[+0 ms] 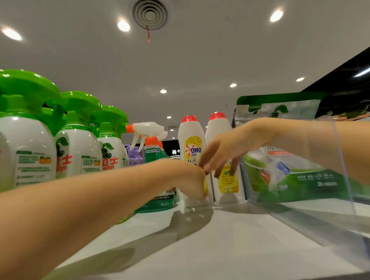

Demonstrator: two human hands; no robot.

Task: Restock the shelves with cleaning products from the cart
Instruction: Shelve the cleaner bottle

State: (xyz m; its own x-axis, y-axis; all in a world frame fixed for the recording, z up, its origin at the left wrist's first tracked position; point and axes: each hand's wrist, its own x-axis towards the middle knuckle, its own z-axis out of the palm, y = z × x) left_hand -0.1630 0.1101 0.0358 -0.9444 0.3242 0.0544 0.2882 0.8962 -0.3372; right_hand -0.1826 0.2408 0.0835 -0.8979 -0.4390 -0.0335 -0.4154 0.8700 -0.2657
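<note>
Reaching, L hand (188, 180) low against OMO bottle (191, 139) (fingers hidden, grip unclear), R hand (225, 148) fingers (211, 157) spread loose before it.

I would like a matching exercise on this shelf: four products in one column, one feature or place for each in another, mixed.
1 OMO bottle
2 pouch
3 dark green bottle
4 round white bottles

A large green top
B red cap
C right of the clear divider
D white trigger, orange nozzle

Pairs: 1-B, 2-C, 3-D, 4-A
</note>
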